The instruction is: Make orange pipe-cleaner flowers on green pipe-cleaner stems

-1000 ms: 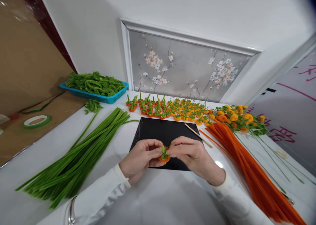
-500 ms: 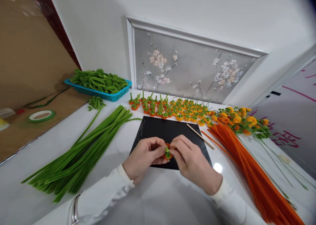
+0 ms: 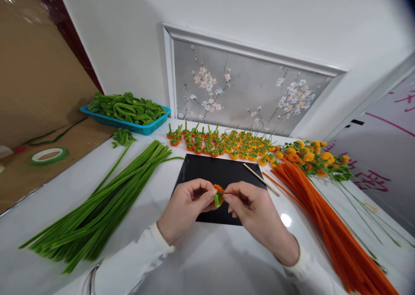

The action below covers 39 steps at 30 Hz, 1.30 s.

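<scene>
Over the black board (image 3: 207, 169), my left hand (image 3: 188, 206) pinches a small orange pipe-cleaner flower (image 3: 218, 188) with a green piece on it. My right hand (image 3: 256, 213) is closed at the flower's right side, thumb and forefinger pinched on its green part. Fingers cover much of the flower. Behind the board stand several similar orange flowers (image 3: 198, 146) with upright green stubs, and yellow-orange ones (image 3: 246, 146) beside them. A thin wooden stick (image 3: 261, 179) lies across the board's right edge.
Green pipe cleaners (image 3: 106, 204) lie at left, orange ones (image 3: 324, 217) at right. A blue basket (image 3: 139, 128) of green loops stands back left, short green pieces (image 3: 122, 137) before it. Finished-looking stemmed flowers (image 3: 311, 157) lie back right. A tape roll (image 3: 49, 155) rests on cardboard.
The flower has been turned in my fingers, so its orange part now shows at the top and the green piece points down. My right hand has shifted slightly right. The view has moved slightly.
</scene>
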Motion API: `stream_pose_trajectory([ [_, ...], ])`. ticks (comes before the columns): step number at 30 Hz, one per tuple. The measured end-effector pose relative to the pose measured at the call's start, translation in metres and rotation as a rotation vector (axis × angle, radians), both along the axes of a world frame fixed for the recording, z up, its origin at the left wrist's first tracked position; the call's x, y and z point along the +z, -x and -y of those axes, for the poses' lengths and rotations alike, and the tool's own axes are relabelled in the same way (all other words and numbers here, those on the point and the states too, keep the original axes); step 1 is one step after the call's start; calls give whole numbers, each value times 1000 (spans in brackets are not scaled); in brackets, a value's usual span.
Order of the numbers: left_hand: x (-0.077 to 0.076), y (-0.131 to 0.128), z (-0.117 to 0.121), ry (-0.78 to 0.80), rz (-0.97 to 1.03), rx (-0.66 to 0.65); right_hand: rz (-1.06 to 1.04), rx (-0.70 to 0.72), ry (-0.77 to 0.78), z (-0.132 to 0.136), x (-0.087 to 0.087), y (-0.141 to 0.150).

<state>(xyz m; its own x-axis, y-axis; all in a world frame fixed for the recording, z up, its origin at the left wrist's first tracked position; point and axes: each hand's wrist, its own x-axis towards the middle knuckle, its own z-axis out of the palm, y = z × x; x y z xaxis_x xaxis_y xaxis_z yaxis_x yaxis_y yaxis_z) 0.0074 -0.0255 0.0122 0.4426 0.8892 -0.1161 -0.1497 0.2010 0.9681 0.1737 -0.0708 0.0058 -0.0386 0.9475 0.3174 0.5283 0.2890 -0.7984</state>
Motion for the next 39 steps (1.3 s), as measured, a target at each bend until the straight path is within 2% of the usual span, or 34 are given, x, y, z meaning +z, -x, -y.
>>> stream_pose_trajectory([
  [5,0,-3,2,-32,-34,-13,203,-15,-154,3,3,7],
  [11,-2,-2,-1,102,-27,-47,553,-13,-259,4,-1,9],
  [14,-1,1,-5,221,-23,-105,712,58,-376,3,2,8],
  [17,0,5,-8,309,-1,-188,804,188,-546,3,8,3],
  [21,2,8,-9,416,82,-296,843,313,-790,4,13,-8],
  [24,5,9,-6,429,100,-309,826,318,-850,1,9,-17],
  [26,8,8,-4,330,98,-276,729,303,-829,-2,5,-20],
  [28,9,7,-2,100,51,-197,503,233,-720,-4,1,-20],
  [30,9,6,0,-191,-45,-83,224,130,-494,-4,-1,-17],
  [32,7,5,1,-438,-151,15,3,93,-191,-1,-1,-12],
  [34,3,5,2,-596,-221,55,-122,129,51,3,1,-7],
  [35,1,5,2,-649,-243,56,-145,146,114,4,2,-4],
  [37,-2,5,3,-716,-273,49,-95,135,114,7,5,0],
  [39,-3,5,4,-725,-286,39,23,81,8,8,7,3],
])
